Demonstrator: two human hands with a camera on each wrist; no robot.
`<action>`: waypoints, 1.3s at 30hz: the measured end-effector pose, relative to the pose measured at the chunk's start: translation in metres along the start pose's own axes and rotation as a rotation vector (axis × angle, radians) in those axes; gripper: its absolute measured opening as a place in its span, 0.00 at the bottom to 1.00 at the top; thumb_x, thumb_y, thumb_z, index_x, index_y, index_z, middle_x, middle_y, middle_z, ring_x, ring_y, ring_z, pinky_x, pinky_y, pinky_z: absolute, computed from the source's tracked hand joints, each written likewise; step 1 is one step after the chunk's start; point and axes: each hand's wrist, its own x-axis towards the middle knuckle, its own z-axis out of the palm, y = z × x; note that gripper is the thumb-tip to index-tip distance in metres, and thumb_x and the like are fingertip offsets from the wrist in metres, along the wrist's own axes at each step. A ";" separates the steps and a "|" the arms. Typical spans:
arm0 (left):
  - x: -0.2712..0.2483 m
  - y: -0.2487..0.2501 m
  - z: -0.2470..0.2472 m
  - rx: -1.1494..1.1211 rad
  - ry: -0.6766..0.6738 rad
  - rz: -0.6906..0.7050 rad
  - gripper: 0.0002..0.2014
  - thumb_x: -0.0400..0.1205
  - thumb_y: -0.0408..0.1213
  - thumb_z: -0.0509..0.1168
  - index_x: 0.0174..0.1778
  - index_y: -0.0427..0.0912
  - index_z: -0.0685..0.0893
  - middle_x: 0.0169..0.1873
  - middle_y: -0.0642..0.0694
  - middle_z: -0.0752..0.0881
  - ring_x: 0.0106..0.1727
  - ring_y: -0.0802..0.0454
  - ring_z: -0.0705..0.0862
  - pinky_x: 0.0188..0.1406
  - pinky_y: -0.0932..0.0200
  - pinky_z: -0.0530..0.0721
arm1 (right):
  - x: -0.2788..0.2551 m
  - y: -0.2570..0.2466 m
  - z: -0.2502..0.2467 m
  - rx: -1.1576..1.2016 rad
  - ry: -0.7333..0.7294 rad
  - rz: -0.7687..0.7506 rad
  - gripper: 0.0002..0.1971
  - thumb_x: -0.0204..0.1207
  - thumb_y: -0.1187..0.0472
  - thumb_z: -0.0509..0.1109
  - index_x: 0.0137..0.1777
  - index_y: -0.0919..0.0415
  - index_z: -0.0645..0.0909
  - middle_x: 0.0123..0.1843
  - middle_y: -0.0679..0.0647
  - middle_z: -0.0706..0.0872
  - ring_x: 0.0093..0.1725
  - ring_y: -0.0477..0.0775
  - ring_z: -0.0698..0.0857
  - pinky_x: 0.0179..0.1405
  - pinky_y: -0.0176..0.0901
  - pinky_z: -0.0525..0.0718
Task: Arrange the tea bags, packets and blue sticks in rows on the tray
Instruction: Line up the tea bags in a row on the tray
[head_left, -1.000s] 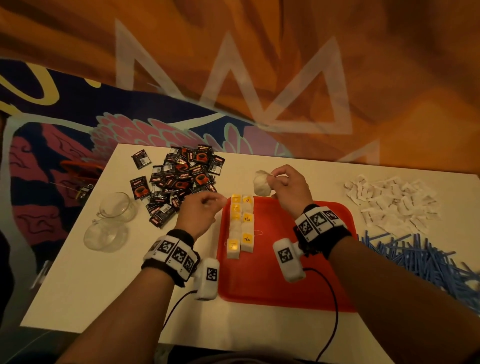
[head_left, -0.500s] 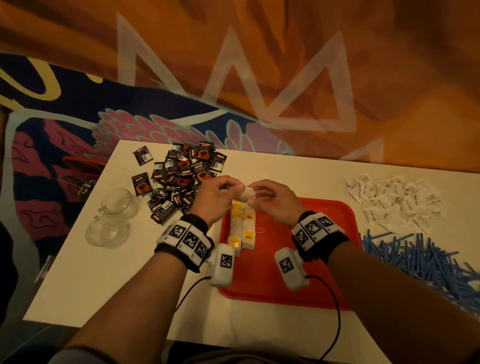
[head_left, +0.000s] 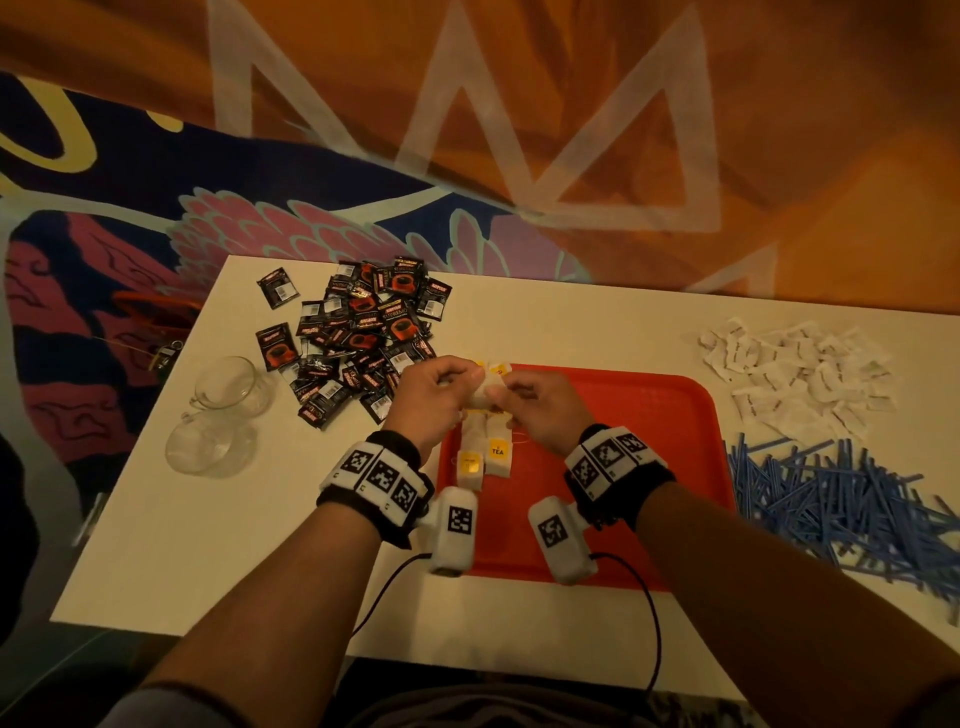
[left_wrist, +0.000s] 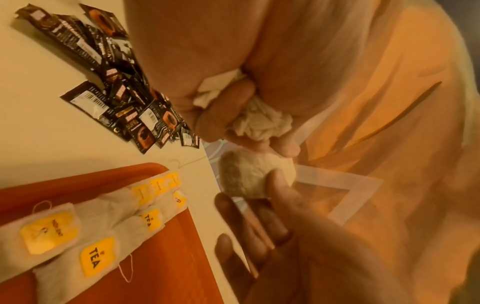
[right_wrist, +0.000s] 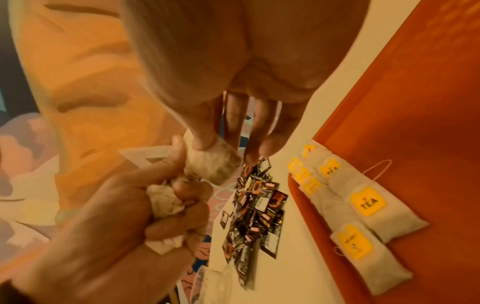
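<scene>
A red tray (head_left: 649, 467) lies in front of me with two short rows of tea bags (head_left: 496, 457) with yellow tags at its left end. Above its far left corner my hands meet. My left hand (head_left: 467, 384) grips a crumpled white bunch of tea bags (left_wrist: 259, 121) in its fist. My right hand (head_left: 511, 397) pinches a rounded tea bag (right_wrist: 213, 162) that joins that bunch, and the left thumb touches it too. Black packets (head_left: 363, 332) are heaped at the far left, and blue sticks (head_left: 831, 499) lie to the right of the tray.
A heap of white packets (head_left: 795, 374) lies at the far right of the white table (head_left: 182, 545). Two glass cups (head_left: 228, 387) stand at the left, near the table's edge. The right part of the tray holds nothing.
My right hand brought the white bunch from the tray's far edge toward the left hand. The left hand rose from the row, and both hands now hold the bunch together.
</scene>
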 end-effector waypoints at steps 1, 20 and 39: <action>0.000 -0.002 0.000 -0.018 0.017 -0.007 0.08 0.84 0.31 0.68 0.41 0.44 0.88 0.34 0.52 0.85 0.27 0.66 0.80 0.26 0.70 0.76 | -0.001 0.004 0.001 -0.061 -0.003 0.012 0.08 0.79 0.58 0.73 0.44 0.63 0.88 0.41 0.60 0.89 0.40 0.50 0.86 0.37 0.50 0.85; -0.003 -0.016 -0.003 -0.099 0.065 -0.043 0.07 0.85 0.28 0.65 0.42 0.38 0.86 0.23 0.61 0.80 0.19 0.64 0.73 0.20 0.69 0.71 | 0.004 -0.002 0.006 0.080 0.101 -0.087 0.15 0.69 0.75 0.74 0.34 0.54 0.77 0.50 0.51 0.88 0.57 0.51 0.86 0.59 0.51 0.84; 0.001 -0.063 -0.001 0.150 0.151 -0.161 0.07 0.82 0.36 0.71 0.39 0.50 0.88 0.36 0.53 0.87 0.36 0.55 0.83 0.35 0.61 0.79 | -0.003 0.055 0.017 -0.217 0.069 0.337 0.16 0.76 0.54 0.76 0.60 0.60 0.87 0.55 0.47 0.86 0.50 0.44 0.82 0.36 0.27 0.74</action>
